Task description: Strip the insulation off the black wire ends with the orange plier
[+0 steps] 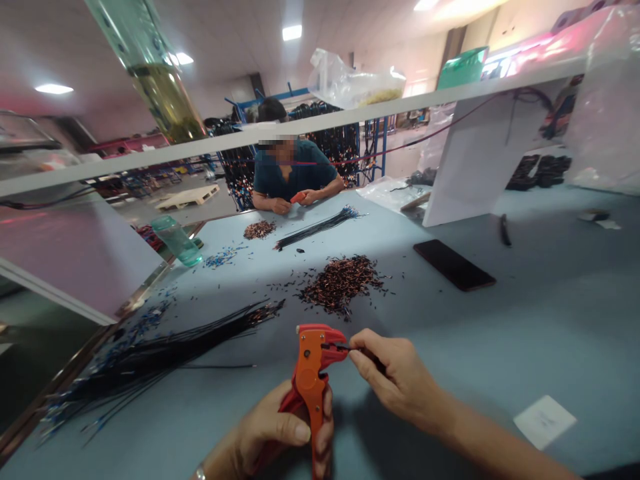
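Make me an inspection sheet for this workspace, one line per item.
Surface: blue-grey table, strewn with small bits.
Job's things: orange-red stripper; a thin dark piece at its mouth.
Clutter: dark pile, phone, white card, green bottle.
Grips: left grip holds the stripper's handles; right grip pinches the dark piece.
Cables: black bundle at left, second bundle farther off.
Surroundings: shelf overhead; seated person opposite, holding something red.

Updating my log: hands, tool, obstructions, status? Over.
Left hand gripping orange stripper. Right hand pinching dark wire at stripper's jaws. Dark clippings piled beyond, not blocking.
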The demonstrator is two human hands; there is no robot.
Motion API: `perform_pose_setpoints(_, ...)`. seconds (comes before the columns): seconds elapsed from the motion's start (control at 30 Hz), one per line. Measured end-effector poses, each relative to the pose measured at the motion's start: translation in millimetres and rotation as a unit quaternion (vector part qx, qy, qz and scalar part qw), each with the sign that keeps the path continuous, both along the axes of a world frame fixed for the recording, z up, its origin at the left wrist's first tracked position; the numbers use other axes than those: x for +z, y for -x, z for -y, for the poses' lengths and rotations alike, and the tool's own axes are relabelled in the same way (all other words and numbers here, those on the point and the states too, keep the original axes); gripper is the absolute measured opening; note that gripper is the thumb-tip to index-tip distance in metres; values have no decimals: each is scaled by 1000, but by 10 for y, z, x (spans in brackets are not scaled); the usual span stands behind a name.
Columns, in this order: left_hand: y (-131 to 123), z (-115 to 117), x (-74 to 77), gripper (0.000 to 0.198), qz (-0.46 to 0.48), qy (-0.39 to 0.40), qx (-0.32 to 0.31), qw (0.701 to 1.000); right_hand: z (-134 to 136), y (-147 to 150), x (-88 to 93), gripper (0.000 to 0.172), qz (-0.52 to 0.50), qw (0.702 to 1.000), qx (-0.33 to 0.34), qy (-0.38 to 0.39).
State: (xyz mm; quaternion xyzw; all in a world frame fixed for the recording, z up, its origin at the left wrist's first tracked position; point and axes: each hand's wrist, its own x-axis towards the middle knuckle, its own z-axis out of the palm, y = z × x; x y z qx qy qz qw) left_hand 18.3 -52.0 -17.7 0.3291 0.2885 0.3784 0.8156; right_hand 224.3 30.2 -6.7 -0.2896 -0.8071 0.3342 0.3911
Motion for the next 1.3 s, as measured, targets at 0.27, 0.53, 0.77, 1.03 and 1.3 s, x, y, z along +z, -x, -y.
perform_pose_setpoints(0.27,3,2,-10,35,-4,-5,-1,1000,-22,-26,-37,15,10,996,8,-94)
perform_pose_setpoints(0.53,15,11,-23,35,1,-6,-3,1000,-33,-30,-64,20,21,991,1,-135)
perform_pose_setpoints(0.77,-5,15,0,35,-5,0,6,1000,-33,-31,-32,17,21,991,-1,-132)
perform_pose_setpoints(1.03,-38,25,26,32,-17,-2,24,1000,-28,-40,-32,16,8,990,-5,-139)
perform_pose_setpoints(1.3,-21,28,17,33,-22,1,19,1000,-25,-32,-29,16,-5,988,-11,-154)
